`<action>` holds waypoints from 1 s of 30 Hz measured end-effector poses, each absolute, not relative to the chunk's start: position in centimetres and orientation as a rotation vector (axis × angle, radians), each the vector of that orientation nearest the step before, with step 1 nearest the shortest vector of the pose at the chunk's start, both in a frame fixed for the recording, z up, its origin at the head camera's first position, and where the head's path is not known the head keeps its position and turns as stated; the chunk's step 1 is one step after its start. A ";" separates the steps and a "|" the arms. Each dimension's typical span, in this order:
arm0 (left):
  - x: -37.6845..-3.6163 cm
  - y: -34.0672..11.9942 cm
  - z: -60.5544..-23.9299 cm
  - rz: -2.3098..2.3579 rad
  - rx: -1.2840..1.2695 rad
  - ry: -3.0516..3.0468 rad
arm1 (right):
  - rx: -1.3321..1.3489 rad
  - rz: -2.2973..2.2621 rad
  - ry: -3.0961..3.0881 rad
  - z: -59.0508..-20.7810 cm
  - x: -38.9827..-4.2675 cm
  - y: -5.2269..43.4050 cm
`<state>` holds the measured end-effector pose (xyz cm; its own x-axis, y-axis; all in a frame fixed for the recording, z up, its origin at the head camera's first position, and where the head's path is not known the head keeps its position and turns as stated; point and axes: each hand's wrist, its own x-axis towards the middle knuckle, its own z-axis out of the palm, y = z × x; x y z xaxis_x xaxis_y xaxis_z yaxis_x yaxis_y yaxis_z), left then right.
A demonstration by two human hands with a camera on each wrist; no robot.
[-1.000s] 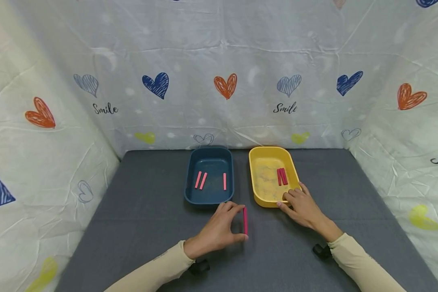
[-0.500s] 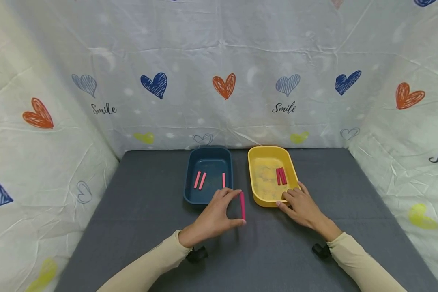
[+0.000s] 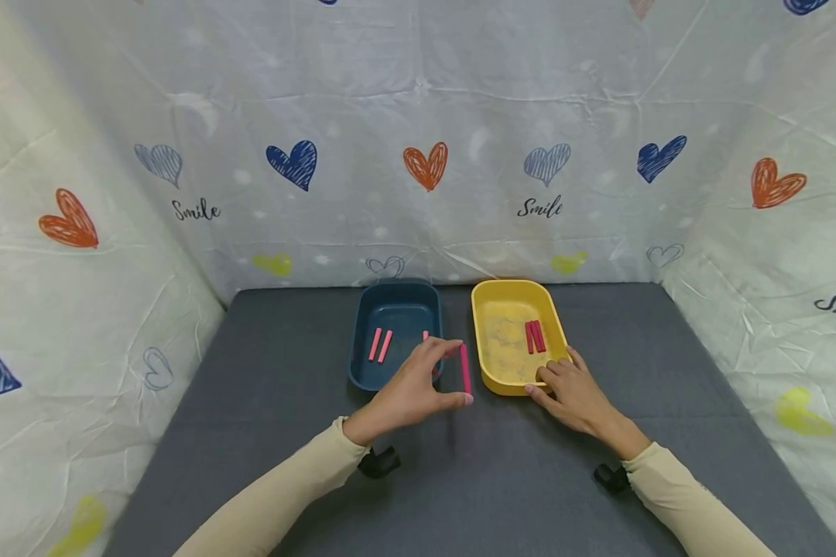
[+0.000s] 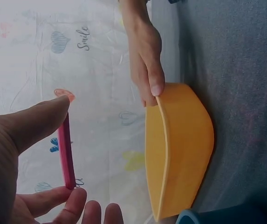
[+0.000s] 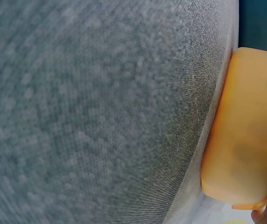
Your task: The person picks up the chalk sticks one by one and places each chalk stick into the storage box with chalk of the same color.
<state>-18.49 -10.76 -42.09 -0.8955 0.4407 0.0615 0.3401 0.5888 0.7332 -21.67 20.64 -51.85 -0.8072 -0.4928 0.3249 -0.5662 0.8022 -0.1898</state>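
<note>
My left hand [image 3: 412,391] pinches a pink stick [image 3: 464,369] by its ends between thumb and fingertips, lifted above the mat between the two trays. The left wrist view shows the same stick [image 4: 67,151] held between thumb and finger. The blue tray [image 3: 395,305] holds three pink sticks [image 3: 381,345], one partly hidden by my fingers. The yellow tray [image 3: 491,300] holds two darker red sticks [image 3: 534,336]. My right hand [image 3: 573,387] holds the yellow tray's near right corner, fingers over the rim [image 4: 163,100].
A dark grey mat [image 3: 265,402] covers the table. White cloth walls with heart prints [image 3: 425,164] close in the back and both sides. Black wrist-camera mounts [image 3: 378,462] sit under both forearms.
My left hand has lifted the pink stick off the mat and carried it away from me, up between the trays. The right hand has stayed on the yellow tray.
</note>
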 end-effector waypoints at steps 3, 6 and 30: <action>-18.9 -10.5 -42.1 1.202 0.669 2.691 | 0.818 0.406 -2.731 -51.8 -21.7 20.6; -19.5 -10.1 -42.1 1.217 0.663 2.678 | 0.817 0.404 -2.733 -51.8 -21.7 20.6; -24.4 -5.1 -41.1 1.245 0.667 2.659 | 0.824 0.423 -2.735 -51.7 -21.6 20.6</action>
